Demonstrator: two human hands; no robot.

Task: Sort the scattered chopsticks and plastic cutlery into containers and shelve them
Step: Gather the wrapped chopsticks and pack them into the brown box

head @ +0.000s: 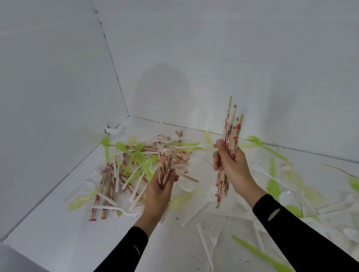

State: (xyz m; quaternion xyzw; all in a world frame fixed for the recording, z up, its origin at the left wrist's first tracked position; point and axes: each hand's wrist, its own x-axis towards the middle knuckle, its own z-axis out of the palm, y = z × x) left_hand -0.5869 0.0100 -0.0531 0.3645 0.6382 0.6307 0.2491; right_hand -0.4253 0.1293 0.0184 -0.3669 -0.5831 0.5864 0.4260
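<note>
- Black sleeves (293, 229) are seen lowest.
- Thin wooden chopsticks (163, 163) are gripped in the curled left hand (159, 191).
- A fuller, red-banded bundle (232, 129) is clenched upright by the right hand (234, 166).
- Glossy green and white cutlery (134, 165) is heaped in the corner.

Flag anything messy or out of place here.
Chopsticks and green and white plastic cutlery lie jumbled in a heap near the corner, with more cutlery strewn at right. Dark specks dot the white surface between them.
</note>
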